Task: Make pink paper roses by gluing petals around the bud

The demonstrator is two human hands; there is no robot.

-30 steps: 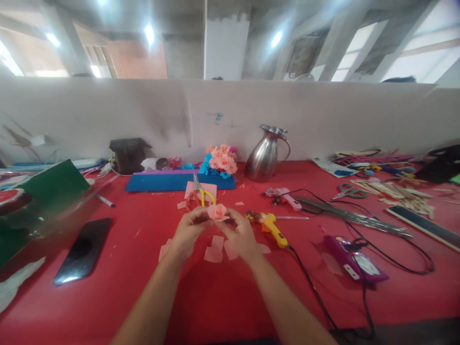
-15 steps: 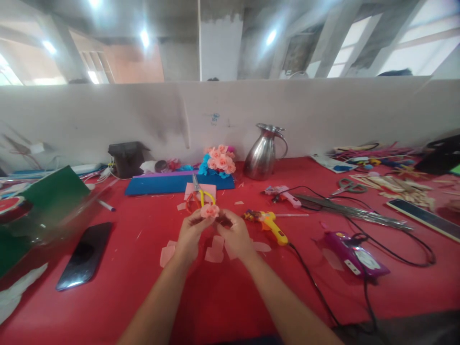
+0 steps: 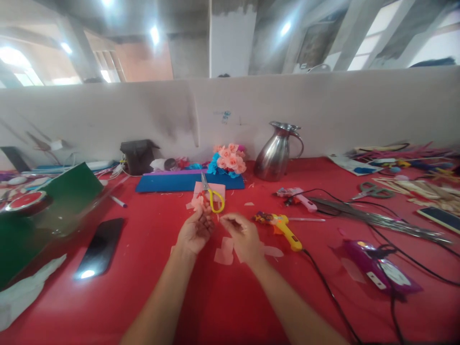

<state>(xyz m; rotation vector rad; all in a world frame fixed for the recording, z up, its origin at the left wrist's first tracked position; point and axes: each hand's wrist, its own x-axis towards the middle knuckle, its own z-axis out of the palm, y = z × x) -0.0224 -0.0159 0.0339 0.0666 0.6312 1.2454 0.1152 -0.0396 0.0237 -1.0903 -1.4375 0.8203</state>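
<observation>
My left hand [image 3: 196, 231], palm turned up, pinches a small peach paper flower [image 3: 198, 203] between thumb and fingers. My right hand [image 3: 245, 237] is a little to the right, its thumb and fingertips pressed together; whatever is between them is too small to make out. Just beyond the flower lie scissors with yellow handles [image 3: 216, 201], resting on a square of pink paper [image 3: 220, 188]. Cut peach paper petals [image 3: 224, 251] lie on the red table below and between my hands. A yellow glue gun [image 3: 289, 233] lies to the right of my right hand.
Behind stand a bunch of peach and blue paper flowers [image 3: 232, 159] and a steel jug [image 3: 275, 155]. A black phone [image 3: 99, 247] lies left. On the right are a pink glue gun [image 3: 304, 200], a purple power box [image 3: 381, 268], trailing cords and metal wires [image 3: 388, 221].
My hands have moved apart. The left hand has turned palm up, tilting the flower away to the left, and the right hand has let go of it. The view has shifted slightly left.
</observation>
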